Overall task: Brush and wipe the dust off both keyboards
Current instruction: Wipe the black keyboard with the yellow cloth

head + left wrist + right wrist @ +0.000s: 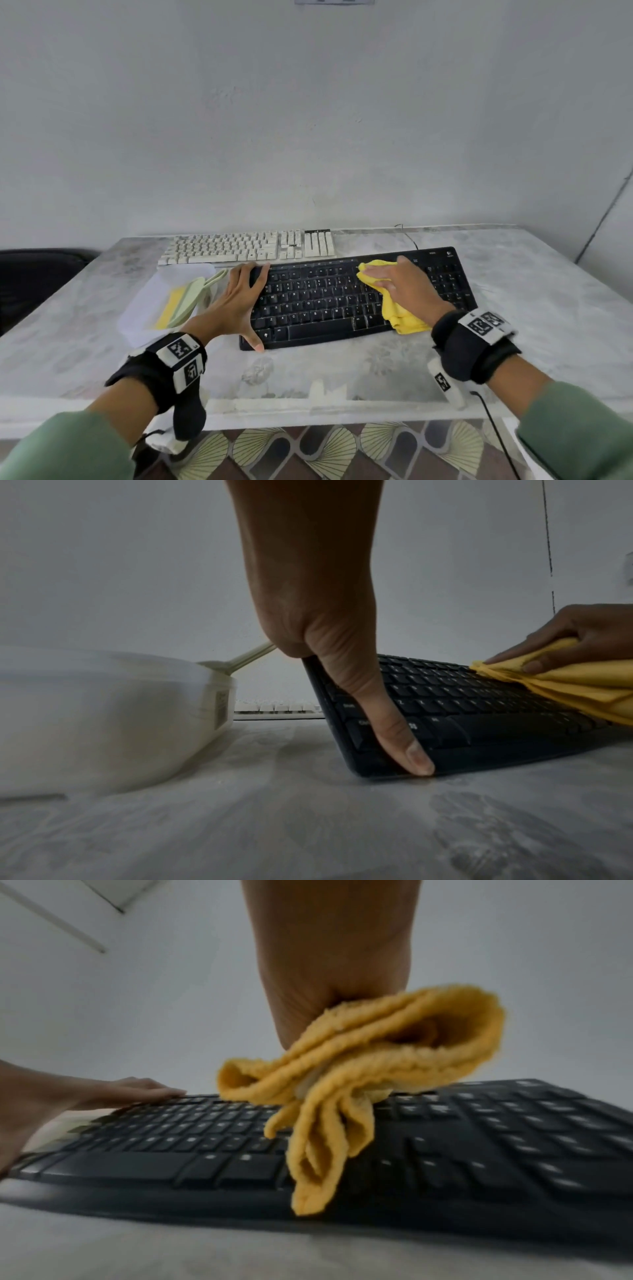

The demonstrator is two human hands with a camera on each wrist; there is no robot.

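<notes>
1. Nearest the person, the marbled table [342,373] has a bare strip along its front edge, and both wrists reach over it toward the work.
2. The black keyboard [329,301] lies flat just beyond that strip, set at a slight angle.
3. The left hand [236,301] is spread wide over the keyboard's left end, thumb [404,745] at the front corner and fingers reaching over the far corner. I judge this a brace, so the board does not slide under the wiping strokes.
4. The right hand [397,284] lies over the yellow cloth [394,301] on the keys left of the number pad, fingers mostly extended on top. From the right wrist view the cloth [359,1074] also looks bunched against the palm, its folds trailing to the keyboard's front edge. The step in hand appears to be wiping the black keyboard.
5. Left of the keyboard, just beside it, sits a translucent white container [150,308]. Inside lie pale green brushes [195,294], handles jutting over the rim toward the left hand, and something yellow [169,308], perhaps another cloth; I cannot tell for sure. Keeping the tools there seems meant to leave them within reach.
6. Farthest back, against the wall, the white keyboard [246,245] lies flat with no hand on it; whether it is already cleaned cannot be told.
</notes>
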